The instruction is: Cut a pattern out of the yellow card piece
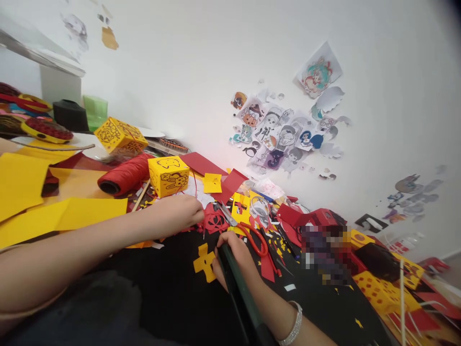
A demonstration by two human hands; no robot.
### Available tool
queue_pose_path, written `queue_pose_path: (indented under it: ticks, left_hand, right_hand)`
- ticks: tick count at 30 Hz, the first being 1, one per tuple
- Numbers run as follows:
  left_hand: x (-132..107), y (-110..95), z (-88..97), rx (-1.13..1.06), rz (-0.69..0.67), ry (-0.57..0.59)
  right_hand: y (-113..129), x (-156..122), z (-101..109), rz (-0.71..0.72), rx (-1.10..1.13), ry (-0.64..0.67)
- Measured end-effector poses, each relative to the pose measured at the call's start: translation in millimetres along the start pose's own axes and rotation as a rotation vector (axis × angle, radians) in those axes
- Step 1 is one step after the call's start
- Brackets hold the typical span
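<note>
My left hand (182, 209) is curled closed over a red cut-out paper shape (215, 222) on the black mat (169, 293); what its fingers hold is hidden. My right hand (236, 254) is wrapped round the top of a dark green rod (239, 290) that runs down toward me. A yellow paper cut-out (204, 263) lies just left of that hand. Red-handled scissors (248, 233) lie just beyond my right hand. A silver bracelet (293, 329) is on my right wrist.
Yellow paper cubes (168, 175) (119, 136) and a red thread spool (124, 175) stand behind the left hand. Yellow sheets (61, 216) lie at left. Red and yellow scraps and boxes (382, 288) crowd the right. Stickers (277, 134) cover the wall.
</note>
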State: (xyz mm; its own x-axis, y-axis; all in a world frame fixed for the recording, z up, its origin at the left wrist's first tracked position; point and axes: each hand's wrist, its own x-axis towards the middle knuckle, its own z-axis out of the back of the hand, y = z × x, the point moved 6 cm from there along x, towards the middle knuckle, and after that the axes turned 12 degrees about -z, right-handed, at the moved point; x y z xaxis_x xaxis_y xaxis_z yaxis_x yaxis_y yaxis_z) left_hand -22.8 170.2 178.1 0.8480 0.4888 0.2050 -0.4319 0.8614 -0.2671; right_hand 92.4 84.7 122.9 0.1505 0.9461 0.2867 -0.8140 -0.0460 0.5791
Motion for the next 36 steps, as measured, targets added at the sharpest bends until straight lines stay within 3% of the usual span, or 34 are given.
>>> queue_pose_path:
  ticks: [3,6,10,15,22,26,30,36]
  left_hand:
    - [-2.5,2.7,-2.4,0.050,0.018,0.049]
    - [-2.8,-10.8,-9.7,-0.106,-0.056,0.050]
    - [-0.2,-25.2,-27.0,-0.263,-0.028,0.101]
    - [0.1,-26.2,-36.3,-0.330,-0.027,0.143]
    - [-1.5,-23.6,-30.9,-0.298,-0.110,0.148]
    - [-9.0,-23.1,-36.1,-0.122,-0.042,0.194]
    - [-12.8,-24.2,-37.0,-0.010,-0.024,0.179]
    - [-9.8,-24.2,-38.9,-0.013,-0.063,0.241]
  right_hand:
    - [-3.1,0.5,8.3,-0.030,0.072,-0.105]
    - [-4.3,0.4,16.2,-0.028,0.147,-0.184]
    - [-4.1,-2.3,22.7,0.011,0.176,-0.282]
    - [-5.6,-5.7,25.1,0.045,0.165,-0.371]
    - [-0.8,-0.1,17.4,0.021,0.300,-0.164]
    - [5.6,-5.6,22.3,0.043,0.335,-0.071]
    - [15.5,-13.8,30.0,0.110,0.280,-0.075]
    - [22.6,-12.4,12.9,0.033,0.124,0.065]
